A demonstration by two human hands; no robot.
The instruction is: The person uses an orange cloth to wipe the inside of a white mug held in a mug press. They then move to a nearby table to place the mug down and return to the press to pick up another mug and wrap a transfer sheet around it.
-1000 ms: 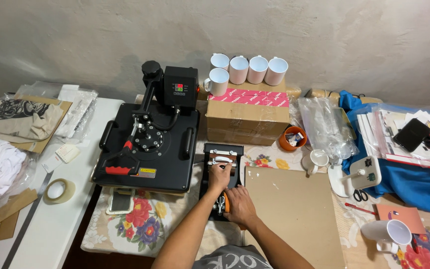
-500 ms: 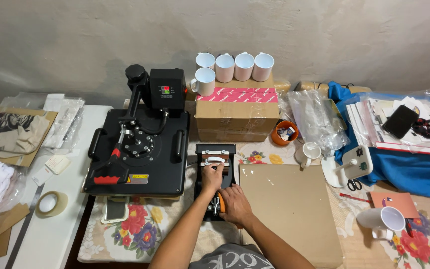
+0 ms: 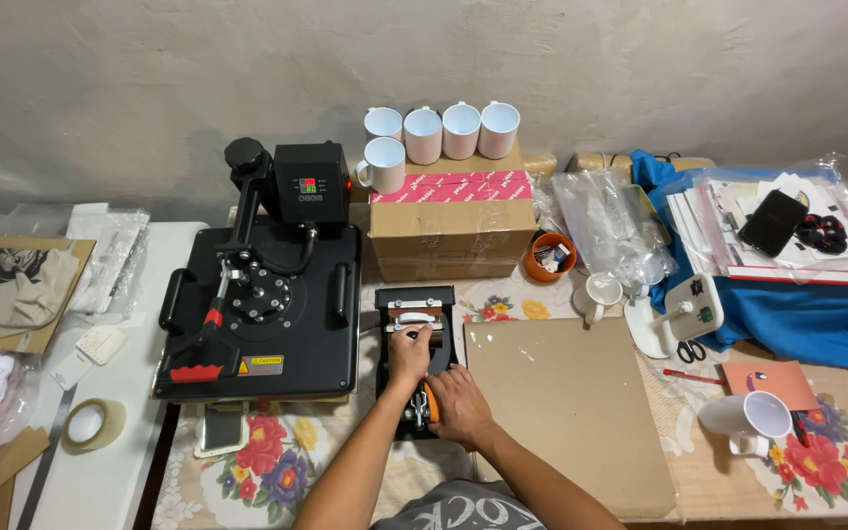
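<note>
hands work on a small black mug press (image 3: 416, 339) that lies near the front edge of the table (image 3: 836, 461), about in its middle. left hand (image 3: 409, 355) lies on top of the press, fingers curled down on its metal part. right hand (image 3: 456, 404) is closed around the orange handle (image 3: 431, 404) at the near end of the press. just left of the press stands a big black heat press (image 3: 262, 309), touching or almost touching it. just right lies a brown board (image 3: 566, 397). behind the press a cardboard box (image 3: 451, 224) with pink tape blocks the way to the back edge, and five white mugs (image 3: 442, 132) stand on it. an orange bowl (image 3: 550, 257) is beside the box. toward the right edge are plastic bags (image 3: 609, 221), a blue cloth (image 3: 797, 319) with papers, and a white mug (image 3: 746, 417) on its side. the table has a flower-pattern cover. a white side table (image 3: 120, 451) at the left carries a tape roll (image 3: 87, 423). the back wall (image 3: 149, 88) is grey and rough.
</note>
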